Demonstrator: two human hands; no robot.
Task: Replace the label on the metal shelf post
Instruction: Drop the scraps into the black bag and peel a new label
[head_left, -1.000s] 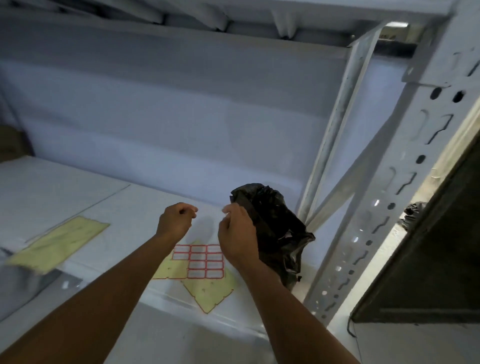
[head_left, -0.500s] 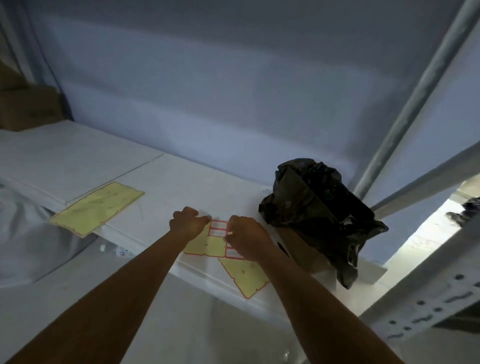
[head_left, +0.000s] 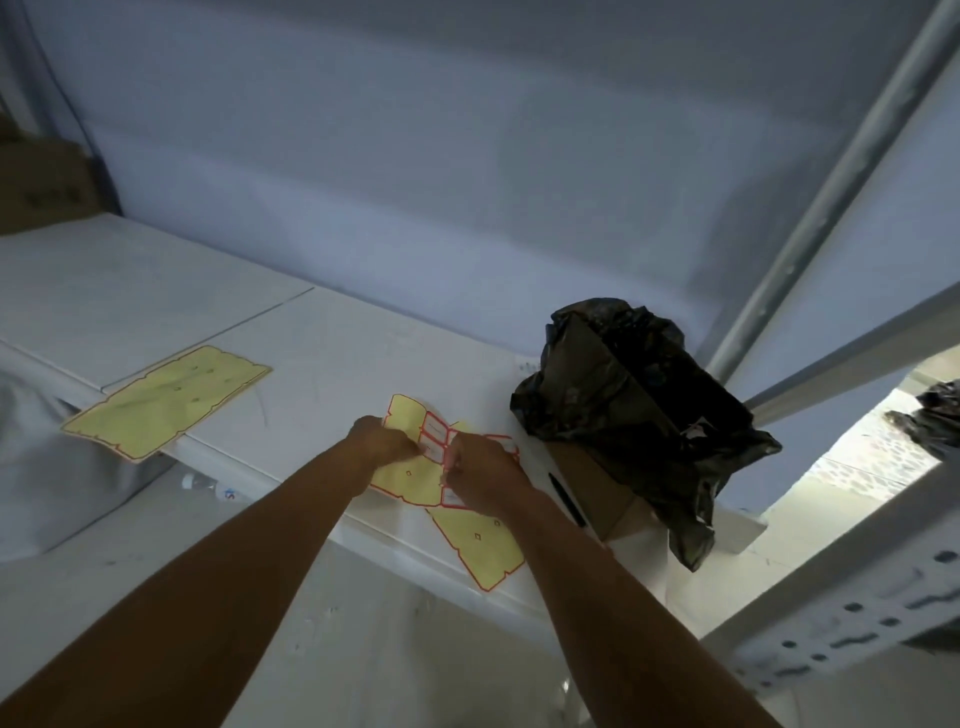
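Observation:
A yellow label sheet (head_left: 410, 475) with red-bordered white labels lies on the white shelf (head_left: 322, 353) near its front edge. My left hand (head_left: 382, 441) rests on the sheet's left part, fingers curled, holding it down. My right hand (head_left: 480, 475) is bent over the labels, fingertips pinching at one white label near the sheet's middle. A second used yellow backing sheet (head_left: 480, 545) sticks out from under my right hand over the shelf edge. The perforated metal shelf post (head_left: 852, 629) runs along the lower right.
Another spent yellow backing sheet (head_left: 166, 402) lies at the left, overhanging the shelf edge. A cardboard box lined with a black plastic bag (head_left: 639, 415) stands right of my hands, a black pen (head_left: 567, 499) beside it. A brown carton (head_left: 44, 187) sits far left. Diagonal braces (head_left: 831, 197) cross at right.
Both hands came down from in front of the bag onto the label sheet. The view dropped and shifted left, so the post slid to the lower right corner.

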